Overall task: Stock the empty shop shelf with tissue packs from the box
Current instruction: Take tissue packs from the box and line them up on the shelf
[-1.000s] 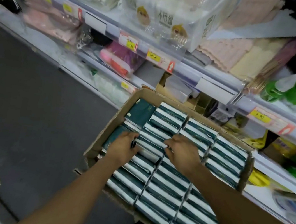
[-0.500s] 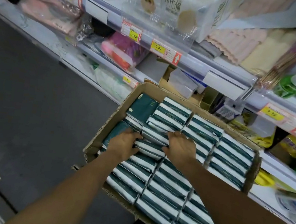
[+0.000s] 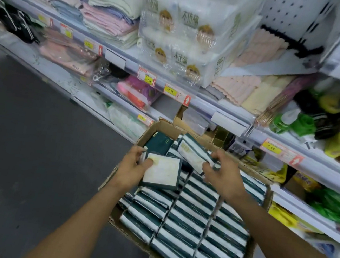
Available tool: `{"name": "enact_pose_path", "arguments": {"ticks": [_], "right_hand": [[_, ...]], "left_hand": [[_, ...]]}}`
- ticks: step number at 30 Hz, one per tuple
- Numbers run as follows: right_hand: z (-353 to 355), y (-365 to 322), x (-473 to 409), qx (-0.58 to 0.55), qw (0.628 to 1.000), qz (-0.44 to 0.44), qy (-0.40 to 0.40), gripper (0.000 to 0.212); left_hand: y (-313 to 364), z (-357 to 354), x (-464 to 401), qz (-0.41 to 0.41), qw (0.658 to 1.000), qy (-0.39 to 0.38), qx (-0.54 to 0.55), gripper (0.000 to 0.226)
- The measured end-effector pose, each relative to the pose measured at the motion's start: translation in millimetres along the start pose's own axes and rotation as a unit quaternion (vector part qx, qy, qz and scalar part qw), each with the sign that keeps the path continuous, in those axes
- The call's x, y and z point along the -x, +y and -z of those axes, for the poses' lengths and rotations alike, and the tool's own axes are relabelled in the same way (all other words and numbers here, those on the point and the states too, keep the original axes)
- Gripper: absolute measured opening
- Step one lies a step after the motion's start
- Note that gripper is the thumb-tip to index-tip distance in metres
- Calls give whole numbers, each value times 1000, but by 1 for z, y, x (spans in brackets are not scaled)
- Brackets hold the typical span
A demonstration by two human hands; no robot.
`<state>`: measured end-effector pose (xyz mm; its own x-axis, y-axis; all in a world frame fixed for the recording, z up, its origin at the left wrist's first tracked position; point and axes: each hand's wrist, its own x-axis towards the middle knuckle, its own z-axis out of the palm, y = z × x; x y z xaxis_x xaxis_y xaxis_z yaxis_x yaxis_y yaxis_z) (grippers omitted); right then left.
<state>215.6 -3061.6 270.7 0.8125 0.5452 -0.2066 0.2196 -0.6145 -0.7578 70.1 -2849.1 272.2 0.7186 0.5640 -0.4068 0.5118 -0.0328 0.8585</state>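
Observation:
An open cardboard box in front of me holds several rows of dark green and white tissue packs standing on edge. My left hand grips a small stack of packs lifted above the box, its white face turned up. My right hand grips another bundle of packs, tilted and raised over the far end of the box. A flat green pack lies in the box's far left corner.
Shop shelves run from upper left to right: folded towels, large white tissue bales, price tags, green and yellow goods on the right. Small cartons sit on the shelf behind the box. Grey floor lies left.
Both hands were pressed down among the packs in the box; now each has lifted a bundle of packs up out of the rows. The view has tilted up toward the shelves.

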Motion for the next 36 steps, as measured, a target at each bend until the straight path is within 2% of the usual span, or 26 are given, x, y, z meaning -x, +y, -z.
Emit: {"name": "enact_pose_path", "arguments": {"ticks": [3,6,9,12,14,16,18,19,21,23,25,28,32,36], "right_hand": [[30,-17,15,-3,998,56,38,18],[54,-31,34,-25,989,132,58,22],[74,-39,54,19,973,216,75,33],[91,-43,66,40,965,242,97,37],[102,-49,72,39,955,267,120,37],[115,-58,78,28,948,289,135,35],[131,-68,86,11,947,286,143,35],[137,-74,89,-8,950,274,153,42],[147,-90,97,-134,954,202,174,70],[153,-109,100,-288,933,96,193,81],[159,-122,94,-372,909,19,187,64],[176,-138,91,-463,864,-9,198,38],[218,-151,91,-542,804,30,242,20],[291,-160,91,-574,753,95,307,21]], "left_hand": [[30,-2,6,-20,998,11,63,34],[58,-5,15,-9,996,15,83,27],[85,-13,27,8,990,-41,134,26],[118,-21,41,0,983,-94,157,13],[139,-26,49,-25,980,-118,159,30],[158,-30,55,-58,979,-129,147,33],[175,-33,58,-90,977,-130,140,21],[184,-34,59,-106,976,-124,143,18],[199,-37,60,-134,973,-109,155,18],[214,-40,62,-163,965,-105,175,23],[230,-43,67,-202,955,-105,193,26],[256,-51,78,-261,941,-108,185,38],[294,-66,83,-298,928,-126,185,44],[329,-91,79,-317,919,-139,189,28]]}}
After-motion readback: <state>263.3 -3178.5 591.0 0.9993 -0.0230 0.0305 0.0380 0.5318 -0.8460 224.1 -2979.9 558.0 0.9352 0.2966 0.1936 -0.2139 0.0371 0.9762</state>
